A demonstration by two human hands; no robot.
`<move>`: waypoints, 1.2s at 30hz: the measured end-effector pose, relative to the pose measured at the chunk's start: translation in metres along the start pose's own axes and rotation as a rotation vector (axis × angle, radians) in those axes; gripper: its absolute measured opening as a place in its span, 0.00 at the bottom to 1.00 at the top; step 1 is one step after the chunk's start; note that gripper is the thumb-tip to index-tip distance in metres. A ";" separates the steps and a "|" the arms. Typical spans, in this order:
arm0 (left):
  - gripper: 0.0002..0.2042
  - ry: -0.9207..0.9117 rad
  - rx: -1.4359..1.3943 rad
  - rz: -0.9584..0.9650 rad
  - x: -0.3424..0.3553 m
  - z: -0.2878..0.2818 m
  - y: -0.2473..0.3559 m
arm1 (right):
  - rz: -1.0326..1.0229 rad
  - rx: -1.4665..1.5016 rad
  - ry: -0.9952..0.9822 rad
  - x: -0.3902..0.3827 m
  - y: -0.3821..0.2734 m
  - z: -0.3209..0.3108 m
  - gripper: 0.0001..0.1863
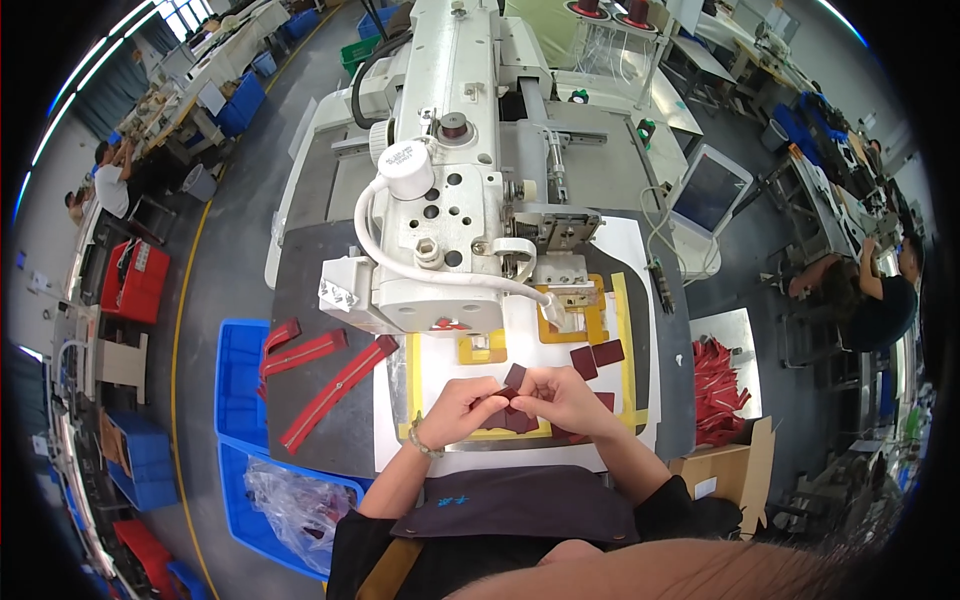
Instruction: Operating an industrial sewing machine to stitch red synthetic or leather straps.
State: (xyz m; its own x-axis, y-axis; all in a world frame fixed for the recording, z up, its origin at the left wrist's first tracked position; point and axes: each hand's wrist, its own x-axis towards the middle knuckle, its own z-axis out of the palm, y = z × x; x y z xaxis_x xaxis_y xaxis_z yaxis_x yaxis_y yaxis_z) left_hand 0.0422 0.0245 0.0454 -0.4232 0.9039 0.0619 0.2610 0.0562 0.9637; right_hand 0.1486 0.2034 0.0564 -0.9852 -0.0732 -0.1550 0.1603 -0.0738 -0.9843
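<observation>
My left hand (467, 408) and my right hand (556, 401) meet over the white work board (390, 410), both pinching a small dark maroon piece (515, 377) between thumbs and fingers. Several maroon squares (607, 352) lie on the board beside and beneath my hands, some partly hidden by them. Just beyond sit yellow templates (566, 330) and yellow tape strips, under the head of a white industrial sewing machine (440, 240). Red zipper strips (338, 390) lie on the dark tabletop to the left of the board.
Blue bins (230, 390), one holding clear plastic, stand at left. A heap of red zippers (715, 390) and a cardboard box (720, 470) are at right, below a screen (708, 190). Co-workers (115, 175) sit at benches on both sides.
</observation>
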 end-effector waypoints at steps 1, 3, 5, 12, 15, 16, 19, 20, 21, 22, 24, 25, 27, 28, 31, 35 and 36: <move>0.09 0.046 -0.050 -0.054 -0.003 0.002 -0.001 | 0.002 0.080 0.035 0.001 0.001 0.004 0.07; 0.08 0.093 -0.098 -0.109 -0.005 0.006 0.000 | 0.002 0.160 0.068 0.004 0.002 0.010 0.07; 0.08 0.155 -0.147 -0.061 -0.006 0.014 0.003 | 0.041 0.188 0.127 0.007 0.004 0.013 0.07; 0.10 0.199 -0.101 -0.087 -0.008 0.016 -0.003 | 0.046 0.214 0.199 0.010 0.015 0.021 0.07; 0.12 0.240 -0.098 -0.118 -0.010 0.009 -0.018 | 0.053 0.205 0.186 0.010 0.018 0.022 0.08; 0.12 0.235 -0.098 -0.116 -0.009 0.008 -0.016 | 0.054 0.214 0.175 0.011 0.020 0.022 0.08; 0.14 0.248 -0.049 -0.075 -0.004 0.003 -0.009 | 0.043 0.217 0.176 0.012 0.020 0.024 0.08; 0.13 0.240 -0.037 -0.070 -0.003 0.002 -0.009 | 0.032 0.210 0.184 0.012 0.020 0.024 0.08; 0.13 0.233 -0.025 -0.066 -0.003 0.002 -0.009 | 0.031 0.210 0.187 0.012 0.021 0.025 0.08; 0.13 0.232 -0.025 -0.064 -0.003 0.002 -0.010 | 0.038 0.205 0.187 0.013 0.021 0.024 0.08; 0.13 0.239 -0.024 -0.074 -0.003 0.002 -0.012 | 0.043 0.199 0.188 0.014 0.024 0.024 0.08; 0.13 0.238 -0.025 -0.072 -0.003 0.002 -0.013 | 0.050 0.208 0.190 0.014 0.024 0.024 0.08; 0.12 0.223 -0.035 -0.114 -0.004 0.001 -0.015 | 0.057 0.216 0.192 0.015 0.026 0.024 0.08; 0.12 0.223 -0.036 -0.114 -0.004 0.000 -0.014 | 0.053 0.227 0.188 0.016 0.028 0.025 0.08; 0.12 0.234 -0.010 -0.129 -0.002 -0.004 -0.014 | 0.067 0.218 0.158 0.020 0.027 0.024 0.08; 0.11 0.202 0.076 -0.124 -0.002 -0.015 -0.018 | 0.115 0.070 -0.032 0.037 0.022 0.006 0.10; 0.11 0.195 0.099 -0.137 -0.003 -0.017 -0.019 | 0.113 0.071 -0.031 0.042 0.022 0.004 0.10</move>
State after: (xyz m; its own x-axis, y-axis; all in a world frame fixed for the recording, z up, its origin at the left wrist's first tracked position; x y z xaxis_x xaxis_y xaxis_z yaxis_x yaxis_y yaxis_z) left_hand 0.0236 0.0139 0.0315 -0.6173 0.7867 -0.0097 0.2688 0.2225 0.9371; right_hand 0.1112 0.1951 0.0289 -0.9584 -0.1160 -0.2607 0.2751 -0.1335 -0.9521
